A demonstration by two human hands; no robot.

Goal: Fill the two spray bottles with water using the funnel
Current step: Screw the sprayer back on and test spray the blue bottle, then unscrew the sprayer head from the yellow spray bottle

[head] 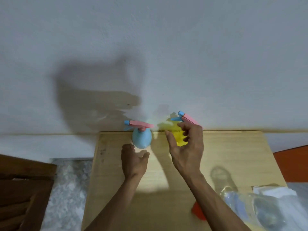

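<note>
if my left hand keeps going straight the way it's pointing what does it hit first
Most likely the blue spray bottle, standing just beyond the left hand by the wall; depth is hard to judge.

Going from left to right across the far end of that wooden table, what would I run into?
Left hand → blue spray bottle → right hand, reaching round the yellow spray bottle, all on the wooden table.
</note>
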